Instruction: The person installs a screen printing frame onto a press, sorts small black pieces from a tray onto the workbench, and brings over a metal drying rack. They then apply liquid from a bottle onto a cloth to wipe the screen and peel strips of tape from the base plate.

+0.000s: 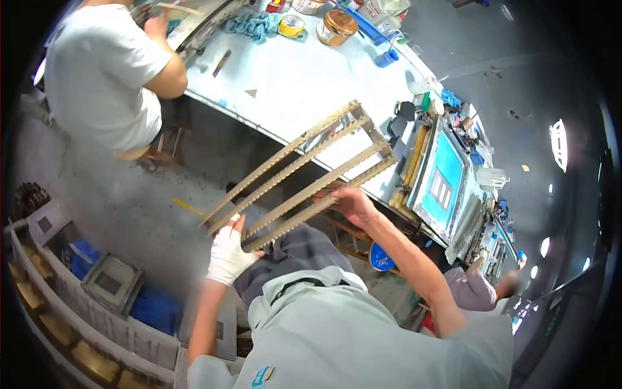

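Note:
A notched wooden rack (pixel 324 183), with long toothed slats joined by a crosspiece at the far end, is held slantwise in front of my body. My left hand (pixel 229 256), in a white glove that leaves some fingertips bare, is closed on its near lower end. On the right side, my bare right hand (pixel 354 205) grips the outer slat with the fingers partly under it. The rack's far end overlaps the edge of the white worktable (pixel 291 84) in view. Nothing lies in the rack's slots that I can see.
A co-worker in a white shirt (pixel 107 71) stands at the upper left. The table bears yellow tape (pixel 291 26), a brown tub (pixel 337 28) and a blue cloth (pixel 254 26). A framed blue screen (pixel 446 175) is at right. Another person (pixel 472 288) works beyond. Bins (pixel 155 308) stand lower left.

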The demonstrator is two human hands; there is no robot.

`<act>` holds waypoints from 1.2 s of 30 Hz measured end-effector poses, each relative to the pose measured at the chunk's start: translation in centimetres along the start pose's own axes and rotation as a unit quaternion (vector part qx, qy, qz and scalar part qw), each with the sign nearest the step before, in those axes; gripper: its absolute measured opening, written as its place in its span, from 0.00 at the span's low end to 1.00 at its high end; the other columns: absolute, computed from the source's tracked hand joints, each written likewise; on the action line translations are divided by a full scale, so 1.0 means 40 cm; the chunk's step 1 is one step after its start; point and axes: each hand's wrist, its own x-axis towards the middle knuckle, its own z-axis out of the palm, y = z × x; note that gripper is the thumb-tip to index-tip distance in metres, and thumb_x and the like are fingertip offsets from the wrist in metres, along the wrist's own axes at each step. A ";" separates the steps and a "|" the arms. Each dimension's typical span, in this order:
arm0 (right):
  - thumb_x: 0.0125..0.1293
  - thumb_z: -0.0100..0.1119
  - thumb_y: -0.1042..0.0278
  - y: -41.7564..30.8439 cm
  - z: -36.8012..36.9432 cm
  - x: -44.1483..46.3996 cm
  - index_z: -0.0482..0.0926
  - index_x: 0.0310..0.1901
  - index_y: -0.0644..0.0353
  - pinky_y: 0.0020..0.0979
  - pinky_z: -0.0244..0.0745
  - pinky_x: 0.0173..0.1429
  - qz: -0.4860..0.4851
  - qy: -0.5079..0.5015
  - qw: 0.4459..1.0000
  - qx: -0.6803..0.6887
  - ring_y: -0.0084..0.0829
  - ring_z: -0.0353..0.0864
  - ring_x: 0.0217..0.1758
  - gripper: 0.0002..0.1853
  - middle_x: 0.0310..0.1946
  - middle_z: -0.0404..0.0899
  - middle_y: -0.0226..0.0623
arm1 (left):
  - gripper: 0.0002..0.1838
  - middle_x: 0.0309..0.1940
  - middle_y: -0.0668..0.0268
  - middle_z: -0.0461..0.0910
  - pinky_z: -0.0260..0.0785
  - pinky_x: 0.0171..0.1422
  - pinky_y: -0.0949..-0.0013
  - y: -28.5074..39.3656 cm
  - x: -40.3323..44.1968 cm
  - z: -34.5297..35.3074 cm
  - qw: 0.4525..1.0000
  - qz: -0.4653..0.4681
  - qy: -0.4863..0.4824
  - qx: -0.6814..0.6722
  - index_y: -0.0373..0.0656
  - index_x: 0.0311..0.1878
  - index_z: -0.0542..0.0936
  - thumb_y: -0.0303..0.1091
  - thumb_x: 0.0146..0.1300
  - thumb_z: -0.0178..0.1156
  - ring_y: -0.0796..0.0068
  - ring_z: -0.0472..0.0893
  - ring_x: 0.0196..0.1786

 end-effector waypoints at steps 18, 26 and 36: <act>0.73 0.65 0.46 -0.401 -0.397 0.490 0.73 0.67 0.67 0.35 0.82 0.55 0.036 0.109 0.991 -0.062 0.32 0.86 0.50 0.33 0.53 0.84 0.45 | 0.37 0.48 0.53 0.81 0.78 0.54 0.52 0.044 0.585 0.054 0.983 -0.155 -0.095 -0.011 0.49 0.67 0.75 0.43 0.52 0.74 0.49 0.84 0.51; 0.63 0.75 0.66 -0.694 -0.785 0.739 0.55 0.78 0.66 0.35 0.82 0.42 -0.162 0.378 0.909 -0.062 0.30 0.83 0.38 0.48 0.48 0.83 0.46 | 0.39 0.44 0.50 0.81 0.77 0.50 0.53 0.036 0.752 0.154 0.992 -0.117 -0.050 0.017 0.41 0.65 0.75 0.38 0.47 0.76 0.47 0.84 0.47; 0.61 0.77 0.63 -0.842 -0.845 0.915 0.63 0.65 0.68 0.32 0.76 0.21 -0.219 0.389 0.888 -0.112 0.30 0.81 0.20 0.38 0.39 0.83 0.45 | 0.42 0.45 0.50 0.83 0.78 0.51 0.51 0.016 0.786 0.210 0.987 -0.136 -0.082 0.035 0.39 0.63 0.71 0.38 0.45 0.80 0.46 0.85 0.47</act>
